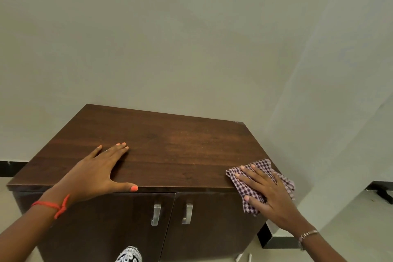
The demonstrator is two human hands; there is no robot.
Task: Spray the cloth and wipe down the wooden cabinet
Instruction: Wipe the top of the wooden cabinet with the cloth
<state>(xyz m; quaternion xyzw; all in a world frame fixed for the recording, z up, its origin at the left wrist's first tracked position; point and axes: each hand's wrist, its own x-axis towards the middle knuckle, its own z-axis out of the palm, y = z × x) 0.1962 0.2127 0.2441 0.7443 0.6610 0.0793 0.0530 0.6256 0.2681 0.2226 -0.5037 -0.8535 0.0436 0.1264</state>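
Pressing flat on the checked cloth [263, 165], your right hand [269, 194] lies with its fingers straight and spread, not curled round the fabric. The cloth sits at the front right corner of the wooden cabinet [180, 149]; part of it lies on the top and part hangs over the front edge, under your thumb. Your left hand [100, 173] rests palm down on the cabinet's top, nearer the left side and well apart from the cloth. Its fingers are stretched out together and point toward the wall [170, 38], while its thumb lies along the front edge. It holds nothing. You wear a red thread [56, 205] tied round your left wrist and a thin bracelet [308, 234] on your right wrist.

Below the top, the cabinet's two dark doors are closed, and two metal handles [156, 215] stand side by side where the doors meet. The cabinet stands against the pale wall on a light floor [340, 219], with a black skirting [10, 168] running along the wall's foot at the left. A piece of black-and-white patterned fabric [129, 254] shows at the bottom edge, in front of the doors
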